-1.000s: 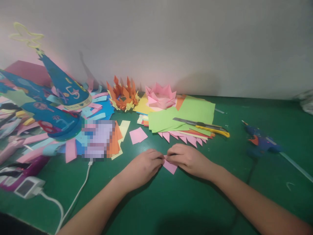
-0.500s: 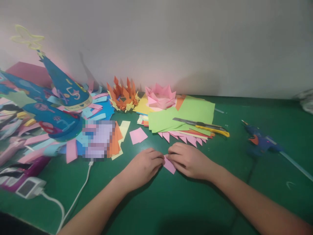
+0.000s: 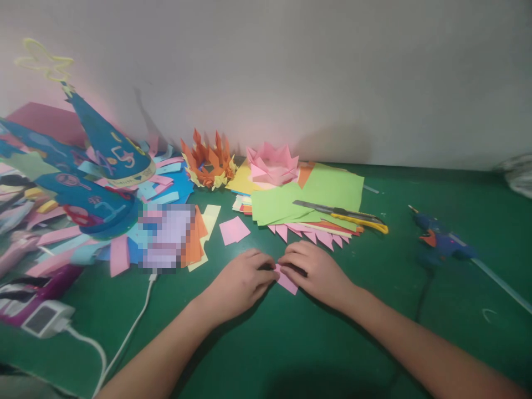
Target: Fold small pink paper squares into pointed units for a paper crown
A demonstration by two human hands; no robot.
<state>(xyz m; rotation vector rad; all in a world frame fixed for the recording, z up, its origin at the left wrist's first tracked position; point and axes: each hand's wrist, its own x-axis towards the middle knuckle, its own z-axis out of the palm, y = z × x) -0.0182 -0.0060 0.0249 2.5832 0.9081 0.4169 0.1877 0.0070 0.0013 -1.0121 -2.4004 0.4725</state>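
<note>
A small pink paper piece [image 3: 286, 281] lies on the green table [image 3: 316, 343] between my two hands. My left hand [image 3: 241, 280] presses its fingertips on the paper's left edge, fingers curled together. My right hand [image 3: 318, 271] covers the paper's upper right part with fingers pinched on it. Only a pink corner shows below my fingers. A loose pink paper square [image 3: 234, 230] lies just beyond my left hand.
A yellow utility knife [image 3: 344, 216] rests on a stack of green and coloured sheets [image 3: 316, 194]. Orange [image 3: 208, 160] and pink [image 3: 272, 164] folded paper crowns stand by the wall. Blue paper hats [image 3: 103, 166] crowd the left. A blue glue gun [image 3: 440, 241] lies right; a white charger and cable [image 3: 50, 318] lie front left.
Both hands have shifted slightly left and drawn closer over the pink paper; less of the paper shows now. Nothing else on the table has moved.
</note>
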